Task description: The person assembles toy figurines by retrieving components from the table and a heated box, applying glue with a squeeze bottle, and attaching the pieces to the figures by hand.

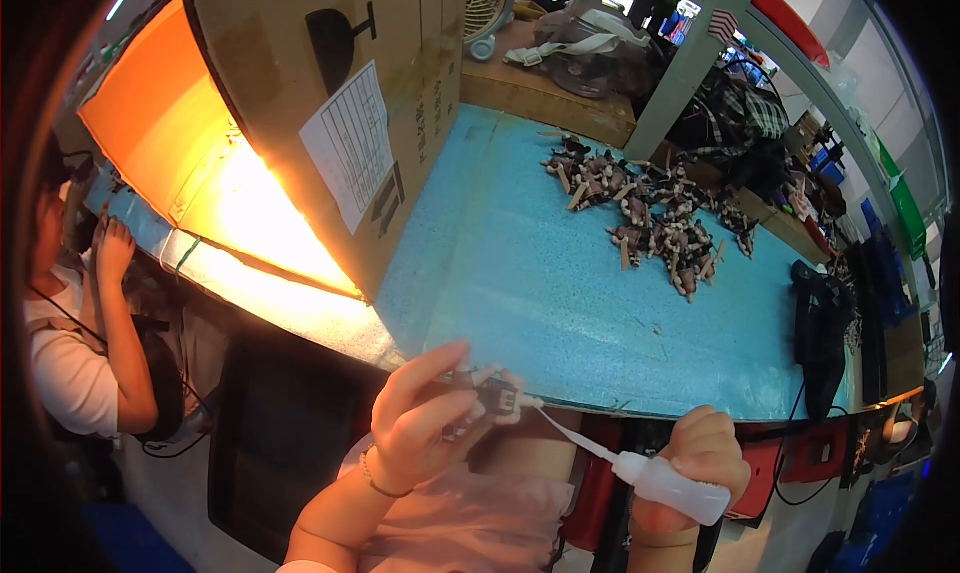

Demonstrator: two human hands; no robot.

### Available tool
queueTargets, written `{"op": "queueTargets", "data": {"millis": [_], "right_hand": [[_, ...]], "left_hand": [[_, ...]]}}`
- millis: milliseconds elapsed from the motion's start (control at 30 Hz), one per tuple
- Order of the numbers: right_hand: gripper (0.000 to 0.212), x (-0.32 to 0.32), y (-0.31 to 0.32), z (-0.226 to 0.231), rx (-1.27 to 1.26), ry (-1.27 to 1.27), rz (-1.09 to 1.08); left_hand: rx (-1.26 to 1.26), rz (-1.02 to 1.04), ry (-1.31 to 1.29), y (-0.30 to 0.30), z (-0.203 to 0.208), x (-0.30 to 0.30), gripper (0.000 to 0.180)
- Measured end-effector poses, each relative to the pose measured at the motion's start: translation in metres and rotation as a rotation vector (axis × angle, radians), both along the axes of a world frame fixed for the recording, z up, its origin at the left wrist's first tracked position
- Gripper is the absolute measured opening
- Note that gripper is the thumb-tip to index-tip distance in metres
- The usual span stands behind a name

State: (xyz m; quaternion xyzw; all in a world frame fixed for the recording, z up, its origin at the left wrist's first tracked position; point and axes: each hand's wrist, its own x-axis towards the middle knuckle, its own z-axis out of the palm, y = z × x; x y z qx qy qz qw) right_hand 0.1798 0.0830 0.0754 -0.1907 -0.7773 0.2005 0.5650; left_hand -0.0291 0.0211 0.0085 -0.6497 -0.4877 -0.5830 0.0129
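Just off the table's near edge, my left hand (425,413) pinches a small brown-and-pale figurine (497,397) between thumb and fingers. My right hand (708,461) is wrapped round a white squeeze bottle (668,485), which lies tilted with its long thin nozzle (577,436) pointing up and left. The nozzle's tip reaches the pale end of the figurine; whether it touches cannot be made out. Further back on the blue tabletop (520,283) lies a pile of similar small figurines (660,218) with pale stick-like parts.
A large cardboard box (290,103), brightly lit inside, stands at the left. A black corded tool (822,323) rests by the table's right edge. Behind the pile are a wooden ledge (560,103) and a grey metal post (690,68). Another person (90,373) sits at the far left.
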Motion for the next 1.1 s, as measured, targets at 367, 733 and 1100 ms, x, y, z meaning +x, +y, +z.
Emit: {"op": "queueTargets", "data": {"millis": [367, 733, 1100], "right_hand": [[0.047, 0.002, 0.0, 0.0, 0.025, -0.064, 0.039], [0.048, 0.007, -0.004, 0.009, -0.054, -0.1, 0.143], [0.04, -0.002, -0.013, 0.006, -0.07, -0.032, 0.037]], "left_hand": [[0.005, 0.038, 0.031, -0.002, 0.0, 0.005, 0.051], [0.0, 0.042, 0.034, -0.003, 0.0, 0.003, 0.05], [-0.01, 0.019, -0.039, -0.003, -0.003, 0.003, 0.05]]}}
